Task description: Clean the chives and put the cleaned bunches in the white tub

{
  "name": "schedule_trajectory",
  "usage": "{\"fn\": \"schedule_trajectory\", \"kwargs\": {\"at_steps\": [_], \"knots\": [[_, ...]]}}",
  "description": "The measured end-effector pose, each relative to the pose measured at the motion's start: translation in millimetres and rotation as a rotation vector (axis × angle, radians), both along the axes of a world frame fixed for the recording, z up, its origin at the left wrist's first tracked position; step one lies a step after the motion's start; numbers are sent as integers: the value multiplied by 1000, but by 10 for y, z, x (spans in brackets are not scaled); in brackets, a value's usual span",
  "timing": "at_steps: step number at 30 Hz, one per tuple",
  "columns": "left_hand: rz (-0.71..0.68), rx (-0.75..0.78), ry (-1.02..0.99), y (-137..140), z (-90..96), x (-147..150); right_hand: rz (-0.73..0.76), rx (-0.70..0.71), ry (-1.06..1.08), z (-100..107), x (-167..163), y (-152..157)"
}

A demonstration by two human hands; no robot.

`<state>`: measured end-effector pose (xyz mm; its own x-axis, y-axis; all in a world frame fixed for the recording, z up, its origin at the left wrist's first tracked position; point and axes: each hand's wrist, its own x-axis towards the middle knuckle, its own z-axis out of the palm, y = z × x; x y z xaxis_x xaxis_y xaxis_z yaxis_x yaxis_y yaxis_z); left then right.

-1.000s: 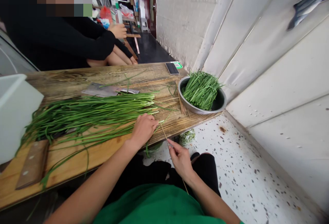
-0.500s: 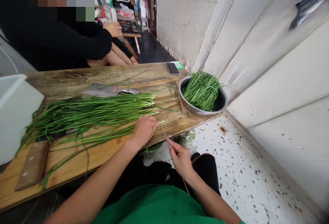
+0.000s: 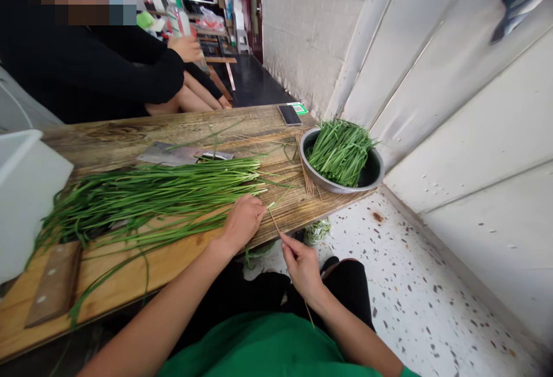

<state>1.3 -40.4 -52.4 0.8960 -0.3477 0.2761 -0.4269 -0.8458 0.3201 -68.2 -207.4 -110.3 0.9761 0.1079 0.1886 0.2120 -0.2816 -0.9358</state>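
Note:
Long green chives (image 3: 164, 192) lie spread across a wooden board and table, their pale stem ends toward the right. My left hand (image 3: 244, 221) is closed on a few chive stems at the front edge of the pile. Between thumb and fingers, my right hand (image 3: 301, 261) pinches a thin bamboo skewer (image 3: 275, 221). The skewer's upper end meets the stem ends at my left fingertips; whether it pierces them I cannot tell. Its lower end sticks out below my right hand. A cleaver (image 3: 173, 154) lies flat behind the chives.
A metal bowl (image 3: 377, 172) heaped with bundled chives (image 3: 341, 152) stands at the table's right end, beside loose skewers (image 3: 306, 169). A phone (image 3: 289, 115) lies behind it. A white bin (image 3: 30, 192) stands at left. Across the table (image 3: 108, 126) sits a person (image 3: 108, 71) in black.
Both hands keep almost the same place and grip, on the chives and the skewer. The person across the table has leaned slightly to the left.

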Motion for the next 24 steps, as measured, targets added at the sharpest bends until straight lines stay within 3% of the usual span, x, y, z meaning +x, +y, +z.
{"fn": "schedule_trajectory", "kwargs": {"at_steps": [7, 16, 19, 24], "knots": [[-24, -11, -11, 24, -27, -7, -20, -67, -44, 0, 128, 75], [-83, 43, 23, -16, 93, -75, -61, -82, -94, 6, 264, 210], [-33, 34, 4, 26, 144, -91, -64, -60, -105, 10, 249, 202], [204, 95, -97, 176, 209, 42, -95, -22, -119, -41, 189, 183]]}}
